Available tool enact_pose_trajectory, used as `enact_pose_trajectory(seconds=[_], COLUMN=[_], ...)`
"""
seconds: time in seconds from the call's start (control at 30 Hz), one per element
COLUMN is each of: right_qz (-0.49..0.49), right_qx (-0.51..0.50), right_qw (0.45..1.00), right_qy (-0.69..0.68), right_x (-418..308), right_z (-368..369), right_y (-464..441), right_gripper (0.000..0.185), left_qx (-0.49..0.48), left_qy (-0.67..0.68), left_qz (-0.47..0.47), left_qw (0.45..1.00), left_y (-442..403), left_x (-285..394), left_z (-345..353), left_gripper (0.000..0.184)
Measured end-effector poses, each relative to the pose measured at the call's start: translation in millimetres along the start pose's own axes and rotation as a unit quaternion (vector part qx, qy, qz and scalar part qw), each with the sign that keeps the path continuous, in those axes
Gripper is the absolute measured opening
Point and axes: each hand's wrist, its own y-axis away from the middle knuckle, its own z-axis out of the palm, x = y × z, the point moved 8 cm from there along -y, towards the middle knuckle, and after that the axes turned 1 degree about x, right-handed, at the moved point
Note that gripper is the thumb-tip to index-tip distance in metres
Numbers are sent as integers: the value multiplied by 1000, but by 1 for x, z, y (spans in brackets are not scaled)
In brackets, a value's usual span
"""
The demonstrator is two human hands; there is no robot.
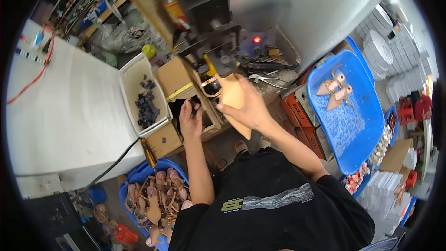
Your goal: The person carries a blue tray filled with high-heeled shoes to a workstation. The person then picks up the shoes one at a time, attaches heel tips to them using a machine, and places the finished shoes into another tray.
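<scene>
My right hand (248,104) is wrapped round a tan pointed shoe (233,94), its sole turned up and its strap end towards the machine. To the left, my left hand (191,120) is raised over an open cardboard box (207,120), fingers curled, with a small dark piece at the fingertips. A white tray (124,81) of small black pieces (147,107) stands left of that box. Two pink pointed shoes (337,90) lie in a blue basin (320,125) on the right.
A machine with a red light (257,40) stands ahead, with pliers (267,80) on its bench. Lower left, a blue basket (124,194) holds several shoes. A screwdriver (148,152) lies by the cardboard. Orange boxes (297,110) are stacked below the bench.
</scene>
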Motion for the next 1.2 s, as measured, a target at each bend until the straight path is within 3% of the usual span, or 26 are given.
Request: enact_pose_trajectory(seconds=[0.13, 0.23, 0.3, 0.37, 0.4, 0.43, 0.47, 0.5, 0.53, 0.6, 0.63, 0.7, 0.77, 0.83, 0.9, 0.93, 0.97, 1.0, 1.03, 1.07, 1.1, 1.13, 1.17, 1.2], right_qz=[27, 107, 45, 22, -41, -31, -15, 139, 127, 160, 112, 147, 229, 248, 271, 278, 278, 255, 207, 129, 188, 216, 114, 179], right_qx=[26, -40, 2, -37, -39, 7, 86, 145, 263, 327, 343, 323, 315, 307, 262, 224, 206, 213, 200, 210, 170, 166, 141, 101], right_qw=[999, 993, 997, 991, 993, 988, 994, 954, 945, 919, 896, 852, 830, 828, 830, 833, 847, 859, 895, 886, 919, 927, 928, 923], right_qy=[-9, -33, -69, -127, -105, -149, -66, -223, -144, 148, 259, 385, 400, 397, 411, 423, 404, 389, 342, 392, 301, 257, 325, 326], right_x=[4, 5, 16, 15, -2, 34, 36, 75, 91, 158, 175, 274, 392, 468, 505, 513, 511, 523, 557, 572, 551, 542, 552, 535], right_z=[-3, -6, -3, -29, -61, -79, -129, -160, -210, -291, -323, -358, -378, -371, -368, -352, -343, -337, -341, -341, -341, -342, -342, -339], right_y=[3, 5, 10, 37, 54, 85, 105, 131, 148, 178, 177, 183, 195, 203, 192, 186, 177, 176, 181, 187, 179, 173, 167, 158], right_gripper=[91, 92, 92, 89, 86, 83, 82, 76, 67, 49, 48, 44, 33, 34, 37, 39, 46, 52, 54, 55, 57, 57, 52, 45], left_qx=[-12, -68, -39, -36, -18, -22, -19, -13, 60, 71, 62, 72, 84, -4, -57, -79, -74, -131, -155, -149, -168, -121, -154, -173], left_qy=[-30, -15, -44, -67, -74, -104, -126, -146, -229, -325, -349, -451, -495, -632, -756, -748, -778, -771, -772, -769, -776, -801, -763, -738], left_qz=[-12, -45, -51, -54, -40, -24, -8, 11, 47, 85, 101, 140, 237, 323, 386, 384, 318, 340, 271, 238, 209, 159, 186, 280], left_qw=[999, 997, 997, 996, 996, 994, 992, 989, 970, 939, 930, 879, 832, 704, 526, 536, 536, 522, 553, 574, 571, 564, 600, 589], left_y=[-2, -7, -3, -1, 0, -2, -1, 1, 3, -6, -11, -19, -36, -43, -42, -40, -42, -39, -45, -44, -52, -60, -60, -59], left_x=[-1, -4, -1, 1, 5, 8, 11, 12, 17, 25, 30, 34, 29, 17, 7, 4, 6, 7, 7, 6, 1, -4, -3, 0], left_z=[-3, -7, -9, -6, -9, -11, -11, -7, -9, 9, 23, 89, 140, 185, 210, 214, 212, 216, 208, 206, 191, 182, 178, 176], left_gripper=[30, 30, 29, 28, 26, 25, 25, 26, 27, 30, 31, 36, 36, 27, 19, 17, 18, 20, 23, 24, 28, 34, 33, 24])
